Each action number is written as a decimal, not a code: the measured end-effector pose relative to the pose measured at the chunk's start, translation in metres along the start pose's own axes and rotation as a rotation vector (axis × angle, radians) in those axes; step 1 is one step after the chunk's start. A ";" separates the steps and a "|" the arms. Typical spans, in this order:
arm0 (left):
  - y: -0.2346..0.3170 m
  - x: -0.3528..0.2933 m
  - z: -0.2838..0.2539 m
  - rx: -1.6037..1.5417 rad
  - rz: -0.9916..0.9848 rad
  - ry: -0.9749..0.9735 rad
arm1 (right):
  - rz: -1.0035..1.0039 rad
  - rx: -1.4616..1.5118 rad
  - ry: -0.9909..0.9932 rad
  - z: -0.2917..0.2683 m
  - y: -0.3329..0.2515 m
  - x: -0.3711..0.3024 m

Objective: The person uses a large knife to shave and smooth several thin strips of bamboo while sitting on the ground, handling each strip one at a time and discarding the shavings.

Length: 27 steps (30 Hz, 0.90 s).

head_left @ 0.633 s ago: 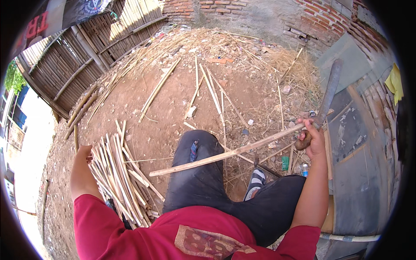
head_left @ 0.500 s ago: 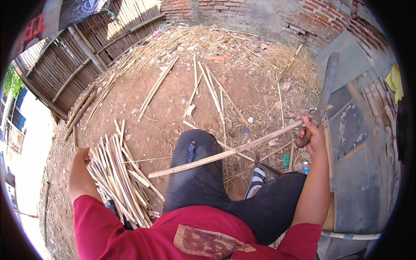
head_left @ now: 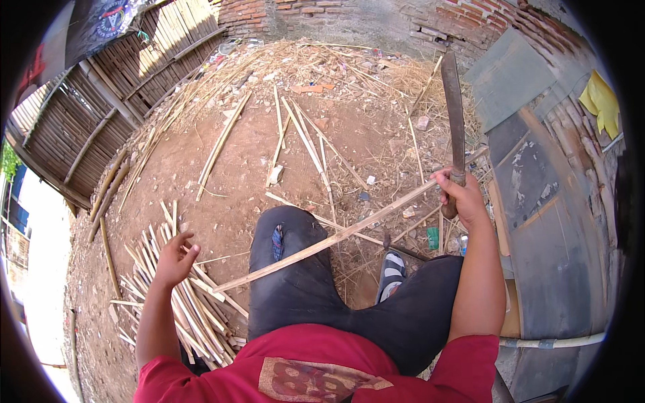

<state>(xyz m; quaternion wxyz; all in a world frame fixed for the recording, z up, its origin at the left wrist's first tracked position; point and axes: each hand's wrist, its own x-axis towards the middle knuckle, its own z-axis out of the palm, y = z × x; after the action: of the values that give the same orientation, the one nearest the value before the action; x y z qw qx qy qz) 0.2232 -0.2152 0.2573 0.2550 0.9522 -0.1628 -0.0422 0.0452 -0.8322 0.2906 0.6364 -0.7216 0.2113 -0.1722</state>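
Observation:
My right hand (head_left: 463, 196) grips the wooden handle of a machete (head_left: 454, 111), its long dark blade pointing up and away. Pinched by the same hand is a long split bamboo strip (head_left: 336, 236), which slants down to the left across my raised knee. My left hand (head_left: 176, 258) hovers over the upper part of a pile of bamboo strips (head_left: 195, 316), its fingers apart and nothing in them. That pile lies on the ground at my left side.
Several loose bamboo strips (head_left: 309, 144) lie on the dirt ahead. A dark metal bar (head_left: 408, 252) stands by my sandalled foot (head_left: 391, 275). Dark boards (head_left: 557, 235) lean along the right, below a brick wall (head_left: 470, 17). A bamboo fence (head_left: 87, 127) rises at the left.
My left hand has come up and rightward from the far side of the pile, its fingers now showing. The machete has swung leftward to stand more upright, the strip still with it.

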 end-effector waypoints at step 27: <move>-0.024 -0.003 0.027 0.054 -0.070 0.067 | 0.003 -0.022 -0.090 -0.009 0.016 0.003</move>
<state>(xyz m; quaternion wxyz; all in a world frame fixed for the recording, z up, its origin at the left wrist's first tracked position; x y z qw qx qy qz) 0.2232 -0.2070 0.2221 0.2330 0.9647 -0.1218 -0.0146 0.0413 -0.8431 0.2757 0.6375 -0.7352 0.1853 -0.1365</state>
